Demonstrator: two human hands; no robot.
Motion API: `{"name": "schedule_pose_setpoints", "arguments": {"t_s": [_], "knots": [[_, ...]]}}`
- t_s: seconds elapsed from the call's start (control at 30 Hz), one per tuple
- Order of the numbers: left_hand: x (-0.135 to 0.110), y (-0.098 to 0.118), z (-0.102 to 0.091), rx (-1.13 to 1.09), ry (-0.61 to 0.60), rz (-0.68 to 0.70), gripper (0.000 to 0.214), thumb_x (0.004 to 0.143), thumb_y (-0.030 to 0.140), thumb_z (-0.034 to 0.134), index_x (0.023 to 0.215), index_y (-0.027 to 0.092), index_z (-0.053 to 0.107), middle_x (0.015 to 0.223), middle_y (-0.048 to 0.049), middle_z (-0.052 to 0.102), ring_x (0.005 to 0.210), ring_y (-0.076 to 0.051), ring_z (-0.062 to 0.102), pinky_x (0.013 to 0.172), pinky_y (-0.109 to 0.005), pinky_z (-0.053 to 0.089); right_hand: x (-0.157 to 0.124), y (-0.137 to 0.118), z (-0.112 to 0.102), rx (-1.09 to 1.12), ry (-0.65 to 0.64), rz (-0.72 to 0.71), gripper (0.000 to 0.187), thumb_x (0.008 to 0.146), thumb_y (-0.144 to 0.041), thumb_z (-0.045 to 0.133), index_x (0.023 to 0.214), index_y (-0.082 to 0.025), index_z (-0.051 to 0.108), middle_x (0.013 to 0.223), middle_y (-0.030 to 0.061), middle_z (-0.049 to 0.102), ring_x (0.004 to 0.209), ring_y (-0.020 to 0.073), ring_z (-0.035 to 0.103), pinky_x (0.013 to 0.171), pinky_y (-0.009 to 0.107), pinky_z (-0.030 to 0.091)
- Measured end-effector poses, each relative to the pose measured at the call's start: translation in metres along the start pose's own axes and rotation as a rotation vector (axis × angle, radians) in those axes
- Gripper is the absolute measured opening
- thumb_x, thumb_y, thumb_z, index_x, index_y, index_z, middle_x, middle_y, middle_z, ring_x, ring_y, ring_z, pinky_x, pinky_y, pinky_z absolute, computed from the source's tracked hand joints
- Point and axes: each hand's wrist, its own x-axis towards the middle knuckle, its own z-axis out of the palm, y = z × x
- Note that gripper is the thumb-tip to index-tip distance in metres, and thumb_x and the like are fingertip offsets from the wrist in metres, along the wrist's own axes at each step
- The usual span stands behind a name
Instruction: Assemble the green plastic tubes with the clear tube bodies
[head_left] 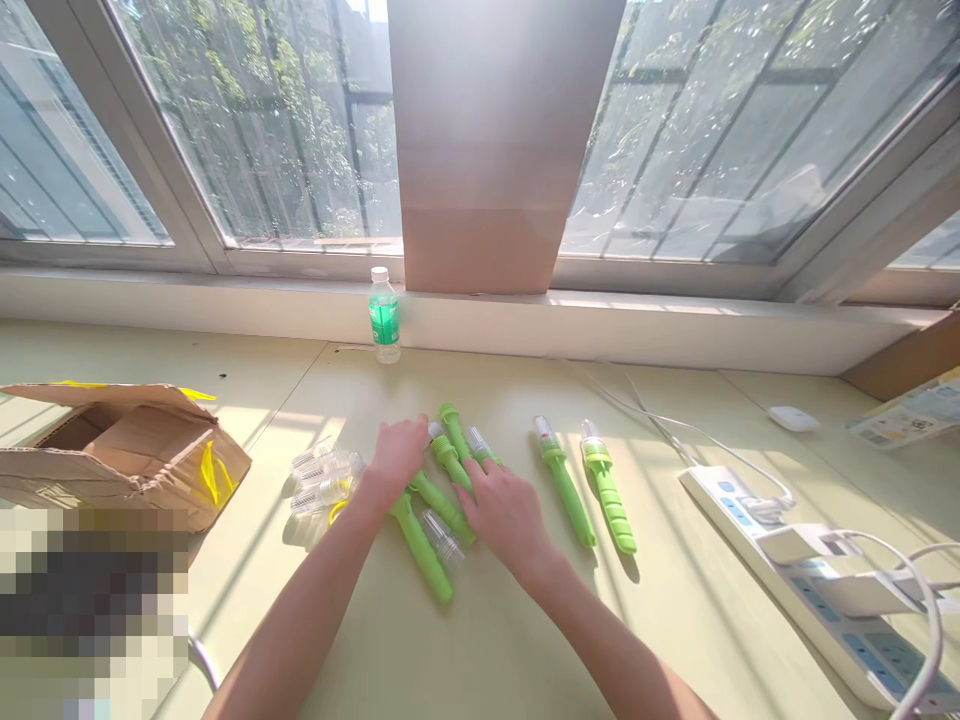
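Note:
Several green plastic sticks with thick handles lie in a loose cluster on the table in front of me. My left hand (401,450) is over the cluster's left side, fingers bent together beside the clear tip of one green stick (450,460); what they hold is hidden. My right hand (510,510) is closed around the lower end of that stick, near another clear ribbed tube. Below my hands lies a green handle (424,550) with a loose clear tube (442,535) beside it. Several clear ribbed tubes (322,475) lie left of my left hand, with a yellow piece among them.
Two green sticks with clear tips (566,490) lie to the right. Beyond them is a white power strip (810,600) with plugs and cables. An open cardboard box (187,470) stands at left, a water bottle (385,320) at the back by the windowsill, and a small white case (793,419) at right.

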Motion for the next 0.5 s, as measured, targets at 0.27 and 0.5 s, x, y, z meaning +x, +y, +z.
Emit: {"name": "schedule_pose_setpoints", "arguments": {"t_s": [0.27,0.5], "knots": [[-0.012,-0.015,-0.028,-0.042,-0.087,-0.044,0.025,0.088,0.019,0.047,0.111,0.022,0.054,0.105,-0.0089,0.068,0.092,-0.023,0.064,0.08,-0.033,0.043,0.001,0.001,0.007,0.023,-0.045,-0.02,0.011,0.092,-0.021,0.05,0.096,-0.02,0.06,0.075,0.0064,0.067,0.068,0.0211,0.063,0.048,0.027,0.031],[-0.015,-0.034,-0.036,-0.035,-0.205,-0.11,0.024,0.092,0.026,0.054,0.115,0.019,0.058,0.115,-0.0083,0.062,0.099,-0.02,0.062,0.084,-0.036,0.052,0.002,0.002,0.006,0.075,-0.005,-0.011,0.012,0.089,-0.019,0.046,0.089,-0.021,0.058,0.08,0.006,0.067,0.068,0.02,0.062,0.049,0.028,0.028]]}}
